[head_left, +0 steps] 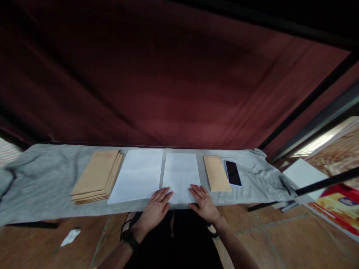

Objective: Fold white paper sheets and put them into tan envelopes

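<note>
A single sheet of white paper (pixel 181 173) lies flat in front of me on a cloth-covered surface. My left hand (pixel 157 204) rests at its near left corner, fingers stretched out and flat. At the near right edge, my right hand (pixel 204 203) lies with its fingers spread on the paper. Left of the sheet is a larger stack of white paper (pixel 137 173). Beyond that sits a pile of brown envelopes (pixel 97 172), several deep. One smaller brown envelope (pixel 217 173) lies to the right of the sheet, apart from my right hand.
A phone (pixel 233 173) with a dark screen lies right of the small envelope. Grey cloth (pixel 260 175) covers the narrow table. A dark red fabric wall (pixel 179 93) rises behind it. Metal frame bars and a red printed box (pixel 340 205) are at the right.
</note>
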Demonstrator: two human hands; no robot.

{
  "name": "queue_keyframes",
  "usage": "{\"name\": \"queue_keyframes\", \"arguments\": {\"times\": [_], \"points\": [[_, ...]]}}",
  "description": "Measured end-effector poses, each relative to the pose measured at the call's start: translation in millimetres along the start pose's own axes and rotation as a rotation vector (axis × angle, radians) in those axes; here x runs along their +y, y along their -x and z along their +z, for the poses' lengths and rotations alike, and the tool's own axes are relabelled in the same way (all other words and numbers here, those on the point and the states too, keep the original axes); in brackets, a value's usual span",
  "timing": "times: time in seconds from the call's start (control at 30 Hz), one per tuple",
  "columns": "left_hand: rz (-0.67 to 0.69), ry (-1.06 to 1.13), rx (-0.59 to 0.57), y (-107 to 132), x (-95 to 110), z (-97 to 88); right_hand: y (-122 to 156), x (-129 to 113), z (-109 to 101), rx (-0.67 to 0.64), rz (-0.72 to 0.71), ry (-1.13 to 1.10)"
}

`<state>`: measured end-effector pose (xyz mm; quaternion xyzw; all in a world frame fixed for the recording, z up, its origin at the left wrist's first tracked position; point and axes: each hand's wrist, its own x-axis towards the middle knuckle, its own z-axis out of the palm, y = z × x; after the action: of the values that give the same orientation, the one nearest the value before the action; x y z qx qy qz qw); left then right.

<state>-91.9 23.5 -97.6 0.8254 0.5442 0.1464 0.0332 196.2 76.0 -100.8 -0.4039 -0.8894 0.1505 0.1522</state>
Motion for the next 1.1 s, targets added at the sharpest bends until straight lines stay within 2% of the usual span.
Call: {"name": "queue_keyframes", "arguments": {"times": [0.2, 0.43, 0.67, 0.87, 1.1], "points": [[-0.03, -0.027, -0.121, -12.3, 9.4, -19.5, 0.5, 1.9, 0.1, 0.011, 0.007, -0.042], [-0.06, -0.022, -0.157, -7.5, 14.6, -12.1, 3.0, 0.8, 1.8, 0.042, 0.005, -0.06], [-0.085, 0.025, -0.175, -12.9, 12.9, -17.0, 3.5, 2.7, 4.1, 0.063, 0.026, -0.106], [-0.119, 0.083, -0.131, -13.6, 15.9, -16.7, 5.1, 2.7, 6.1, 0.091, 0.021, -0.149], [-0.043, 0.236, -0.02, 5.1, 19.3, -21.0, 20.7, 13.2, 2.6, 0.173, 0.08, -0.281]]}}
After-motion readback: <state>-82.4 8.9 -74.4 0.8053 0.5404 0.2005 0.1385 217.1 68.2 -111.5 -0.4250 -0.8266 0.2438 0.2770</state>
